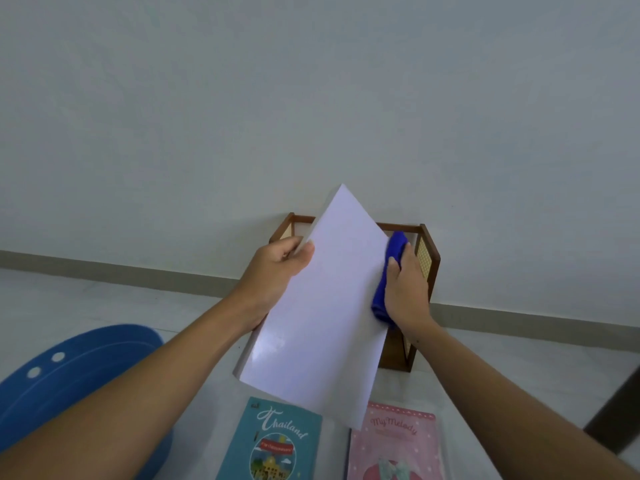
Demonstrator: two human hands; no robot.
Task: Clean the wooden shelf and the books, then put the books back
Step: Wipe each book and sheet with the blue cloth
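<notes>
I hold a white-covered book [322,306] tilted in the air in front of me. My left hand [277,268] grips its upper left edge, thumb on the cover. My right hand [407,289] holds a folded blue cloth [389,271] against the book's right edge. Behind the book, a small wooden shelf [427,247] with woven side panels stands on the floor against the wall, mostly hidden. Two more books lie flat on the floor below: a teal "Thailand" book [273,441] and a pink "My Melody" book [398,445].
A blue plastic object [69,372] with two white dots sits at the lower left. A dark furniture edge [616,414] enters at the lower right. The pale floor meets a plain wall with a grey skirting strip [138,271].
</notes>
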